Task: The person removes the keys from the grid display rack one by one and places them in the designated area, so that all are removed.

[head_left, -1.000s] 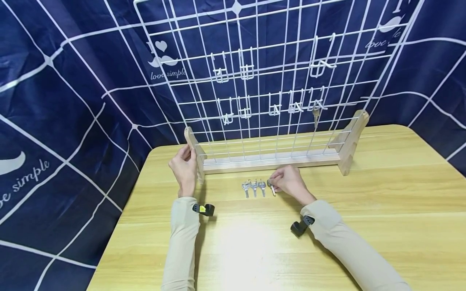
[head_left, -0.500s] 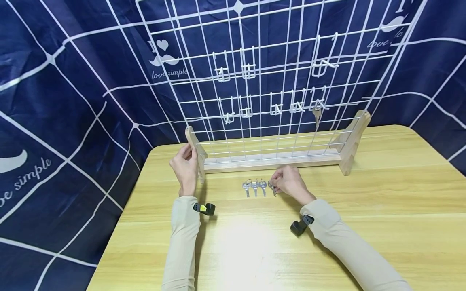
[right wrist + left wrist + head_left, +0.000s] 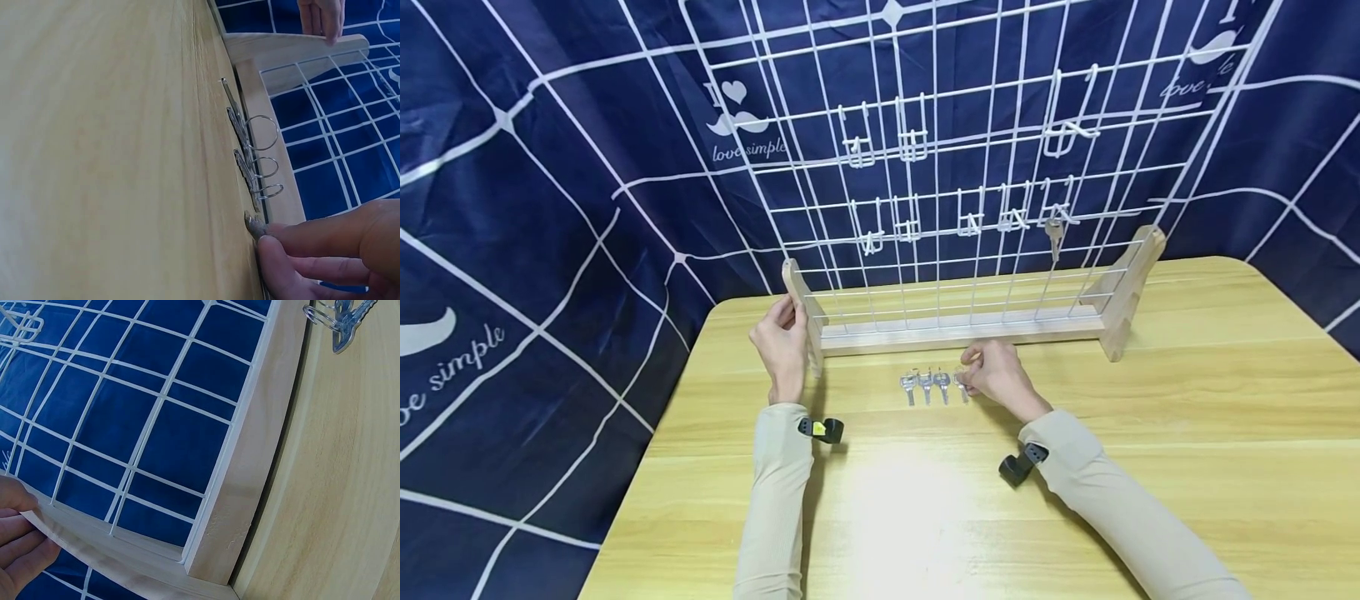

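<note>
My left hand (image 3: pixel 782 340) grips the wooden side upright (image 3: pixel 806 317) of a white wire grid rack (image 3: pixel 936 242). In the left wrist view, its thumb and fingers (image 3: pixel 28 553) pinch the upright's edge. My right hand (image 3: pixel 997 375) pinches a silver key (image 3: pixel 961 385) by its head, low at the tabletop. Part of that key is hidden by the fingers. Beside it, several silver keys (image 3: pixel 926 387) with split rings lie in a row before the rack's base bar (image 3: pixel 962 333). Another key (image 3: pixel 1054 237) hangs from a lower hook at the right of the grid.
White wire hooks (image 3: pixel 1013 218) hang in two rows on the grid. The rack stands near the back of a wooden table (image 3: pixel 1150 450). A dark blue cloth (image 3: pixel 535 275) with white lines hangs behind and at the sides.
The key in my right hand has turned and come to line up with the row beside it. My fingers shifted slightly on it. The left hand stays on the upright.
</note>
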Demonstrator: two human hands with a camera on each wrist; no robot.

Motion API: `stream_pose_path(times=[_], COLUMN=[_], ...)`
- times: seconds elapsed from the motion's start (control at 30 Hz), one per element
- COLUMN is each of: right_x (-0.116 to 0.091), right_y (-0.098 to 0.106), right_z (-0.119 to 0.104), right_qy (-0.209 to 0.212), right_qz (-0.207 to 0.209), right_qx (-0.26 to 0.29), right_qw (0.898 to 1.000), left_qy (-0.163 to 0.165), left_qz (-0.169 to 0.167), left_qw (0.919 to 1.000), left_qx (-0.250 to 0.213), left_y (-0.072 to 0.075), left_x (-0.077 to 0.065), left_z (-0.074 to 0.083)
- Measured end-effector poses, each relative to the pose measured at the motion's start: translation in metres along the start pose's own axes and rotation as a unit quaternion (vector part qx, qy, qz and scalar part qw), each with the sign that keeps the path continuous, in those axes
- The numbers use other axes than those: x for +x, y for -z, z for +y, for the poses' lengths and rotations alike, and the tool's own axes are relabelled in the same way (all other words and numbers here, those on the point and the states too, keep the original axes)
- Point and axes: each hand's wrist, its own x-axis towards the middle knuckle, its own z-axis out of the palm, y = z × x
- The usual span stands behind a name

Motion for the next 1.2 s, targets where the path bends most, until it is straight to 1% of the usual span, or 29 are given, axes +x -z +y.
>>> stream_pose_path(times=[0.2, 0.43, 0.7, 0.83, 1.03, 1.2], right_x=[0.0005, 0.0007, -0.0023, -0.0024, -0.0024, -0.0027], right_y=[0.0002, 0.0004, -0.0025, -0.0033, -0.0028, -0.0025], right_z=[0.0026, 0.0027, 0.0011, 0.0003, -0.0005, -0.0002], right_qy=[0.006, 0.006, -0.021, -0.025, -0.011, -0.006], right_qz=[-0.004, 0.000, -0.002, -0.005, -0.015, -0.018], right_qx=[-0.005, 0.000, 0.006, 0.010, 0.005, 0.004], right_qw=[1.000, 1.000, 1.000, 1.000, 1.000, 1.000], left_qy=[0.002, -0.006, -0.007, -0.009, -0.006, -0.011], left_qz=[0.000, 0.003, 0.003, 0.003, 0.004, 0.009], left_qw=[1.0000, 1.0000, 1.0000, 1.0000, 1.0000, 0.9999], left_qx=[-0.002, -0.002, -0.003, 0.000, -0.002, -0.005], left_y=[-0.0009, -0.0012, -0.0009, 0.0001, 0.0006, 0.0000], left_x=[-0.0003, -0.0002, -0.0001, 0.0001, 0.0001, -0.0006], left_z=[-0.0004, -0.0008, -0.0015, -0.0015, -0.0001, -0.0011])
